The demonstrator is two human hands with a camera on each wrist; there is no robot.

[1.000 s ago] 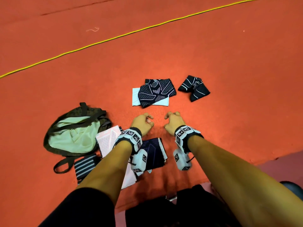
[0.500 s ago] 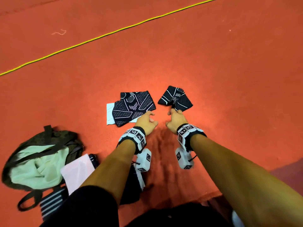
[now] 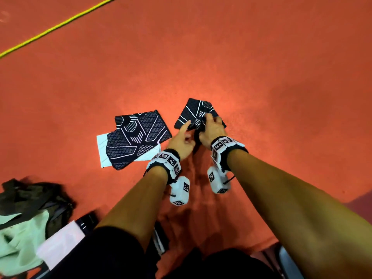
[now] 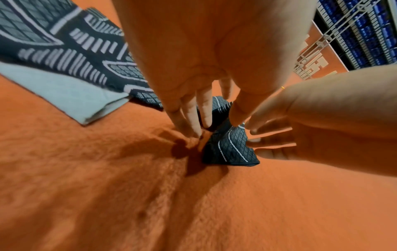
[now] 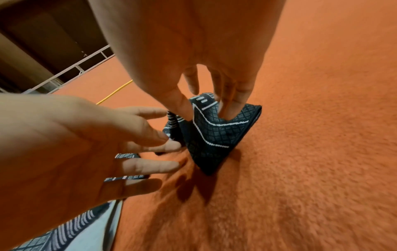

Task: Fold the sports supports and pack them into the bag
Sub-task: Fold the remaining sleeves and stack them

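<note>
A small black support with white lines (image 3: 191, 112) lies on the orange floor in front of me. My right hand (image 3: 207, 122) pinches a fold of it between thumb and fingers; in the right wrist view the small support (image 5: 214, 135) is pulled up into a V with one corner on the floor. My left hand (image 3: 186, 130) reaches in from the left with straight, spread fingers (image 5: 163, 146) that touch the support's left edge. A larger black patterned support (image 3: 138, 137) lies flat to the left. The olive bag (image 3: 26, 200), with pale green lining, lies open at the lower left.
A white sheet (image 3: 103, 154) lies under the larger support. A pale pink-white flat piece (image 3: 60, 244) and a dark folded item (image 3: 87, 222) lie beside the bag, close to my legs. A yellow line (image 3: 50, 29) crosses the floor far left. Railings (image 5: 71, 71) stand beyond.
Both hands have moved forward from the bare floor to the small support. My right hand has taken hold of it and raised a fold; the left hand now touches it.
</note>
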